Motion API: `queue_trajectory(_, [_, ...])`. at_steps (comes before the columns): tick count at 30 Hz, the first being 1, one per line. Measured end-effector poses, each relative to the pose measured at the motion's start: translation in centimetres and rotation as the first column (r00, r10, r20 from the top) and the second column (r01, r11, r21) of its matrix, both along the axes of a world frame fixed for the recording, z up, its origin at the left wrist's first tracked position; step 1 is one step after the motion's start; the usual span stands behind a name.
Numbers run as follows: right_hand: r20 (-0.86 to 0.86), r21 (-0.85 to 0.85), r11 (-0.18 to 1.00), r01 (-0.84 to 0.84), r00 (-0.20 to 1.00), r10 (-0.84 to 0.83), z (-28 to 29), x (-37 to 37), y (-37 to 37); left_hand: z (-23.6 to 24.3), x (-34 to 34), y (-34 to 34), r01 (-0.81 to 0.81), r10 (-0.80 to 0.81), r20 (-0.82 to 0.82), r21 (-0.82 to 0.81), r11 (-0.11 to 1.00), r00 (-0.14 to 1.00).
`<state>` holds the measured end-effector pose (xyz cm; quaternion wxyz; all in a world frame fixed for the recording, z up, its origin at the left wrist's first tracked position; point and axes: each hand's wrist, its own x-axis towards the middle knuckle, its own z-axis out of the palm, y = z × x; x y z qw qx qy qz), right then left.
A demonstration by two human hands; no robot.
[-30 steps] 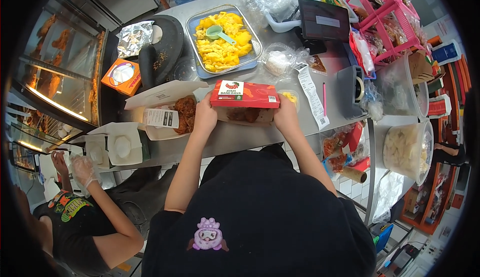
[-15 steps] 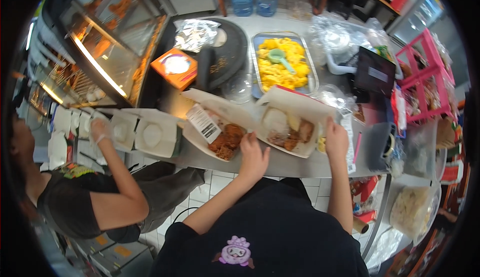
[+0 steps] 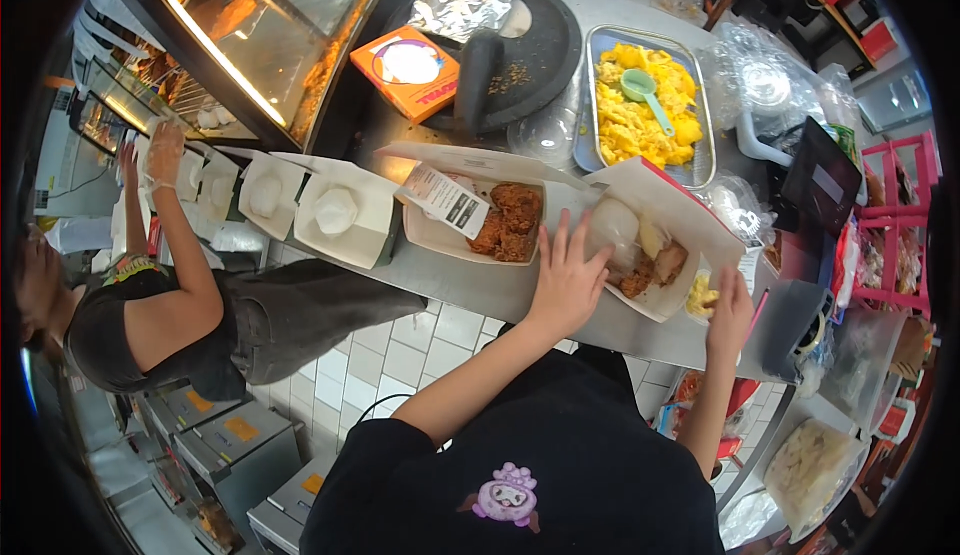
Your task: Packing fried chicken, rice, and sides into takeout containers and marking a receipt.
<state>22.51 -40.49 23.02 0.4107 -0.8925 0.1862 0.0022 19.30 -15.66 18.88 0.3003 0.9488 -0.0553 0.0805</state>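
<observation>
My left hand (image 3: 570,280) is open, fingers spread at the front left edge of an open red-backed box (image 3: 665,300) holding rice in plastic (image 3: 612,225) and brown meat. My right hand (image 3: 730,315) is curled at that box's right side, beside a small tub of yellow food (image 3: 700,298); what its fingers hold is unclear. Left of my left hand sits another open box (image 3: 425,235) with fried chicken (image 3: 510,217) and a printed paper slip (image 3: 450,202). Further left, several open white boxes (image 3: 330,245) contain pale wrapped mounds.
A tray of yellow food (image 3: 650,170) with a scoop, a black griddle (image 3: 550,75) with an orange box (image 3: 405,75), a black tablet (image 3: 820,170) and pink racks (image 3: 890,265) line the counter. A gloved co-worker (image 3: 150,325) works at left beside a heated display cabinet (image 3: 300,45).
The red box, lid up earlier in both my hands, now lies open. My left hand let go and spread over its left edge; my right hand moved down its side. The view swung leftward.
</observation>
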Motion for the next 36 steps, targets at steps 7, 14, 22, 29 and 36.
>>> queue_trajectory(7, [0.034,-0.312,0.943,0.114,0.994,-0.108,-5.0,-4.6,-10.8,-0.8,-1.8,0.1,0.039,-0.038,-0.048,0.018,0.999,0.998])
queue_trajectory(14, [-0.085,-0.478,0.877,0.046,0.992,-0.098,-6.6,-5.4,-11.3,-0.5,-3.1,-0.2,-0.014,0.021,-0.103,0.074,0.997,0.994])
queue_trajectory(22, [-0.180,-0.463,0.886,-0.023,0.981,-0.069,-5.0,-4.4,-11.2,-0.4,-3.2,-1.2,-0.053,0.063,-0.077,0.130,0.990,0.995])
queue_trajectory(29, [-0.028,-0.432,0.884,-0.181,0.982,0.187,-2.7,-3.5,-14.4,1.4,-3.2,-3.2,-0.169,0.165,0.041,0.160,0.973,0.985])
queue_trajectory(36, [-0.101,-0.429,0.753,-0.500,0.854,0.510,-3.0,-2.7,-16.5,1.6,-4.7,-8.2,-0.153,0.146,0.055,0.149,0.977,0.988])
